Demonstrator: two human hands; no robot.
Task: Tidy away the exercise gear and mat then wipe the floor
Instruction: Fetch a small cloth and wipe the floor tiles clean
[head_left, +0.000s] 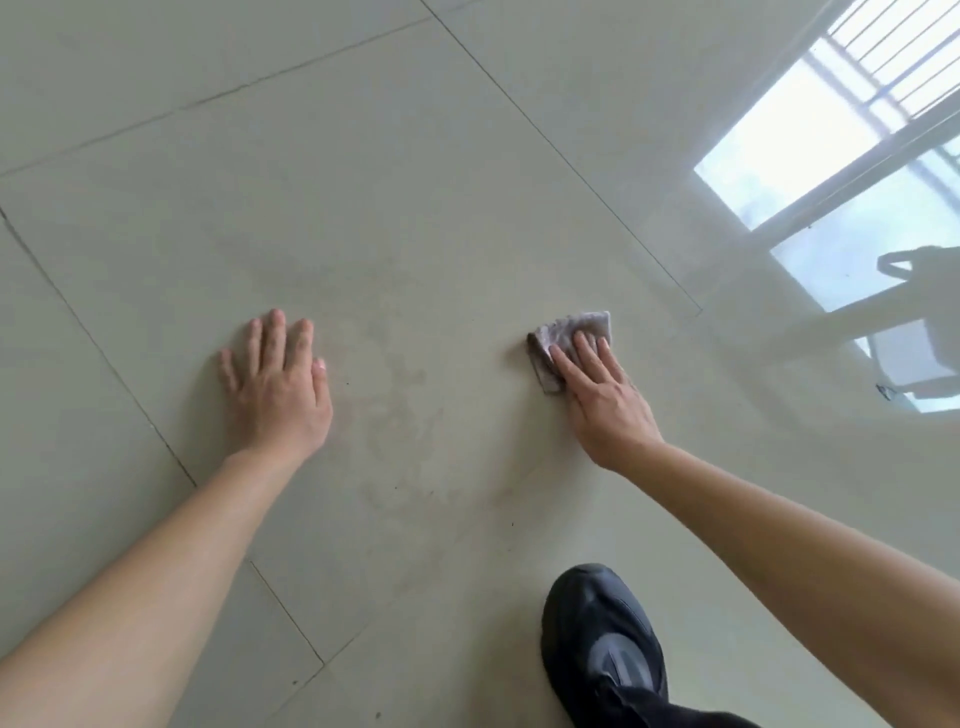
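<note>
—Grey cloth (571, 328), folded: location and hold?
—Flat on the tile floor (363, 182), right of centre. The right hand (602, 400) lies on its near part with fingers straight and close together, pressing down rather than gripping. A flat palm likely spreads pressure for wiping.
—Left hand (275, 384)?
—Palm down on bare tile, well apart to the left, fingers spread, holding nothing. Judged a brace for a person leaning forward.
—Remaining work?
—Faint smudges (400, 415) lie between the hands, with dark specks nearer. A black shoe (602, 639) is planted near right. No mat or exercise gear is in view, so wiping appears to be the step in hand.
</note>
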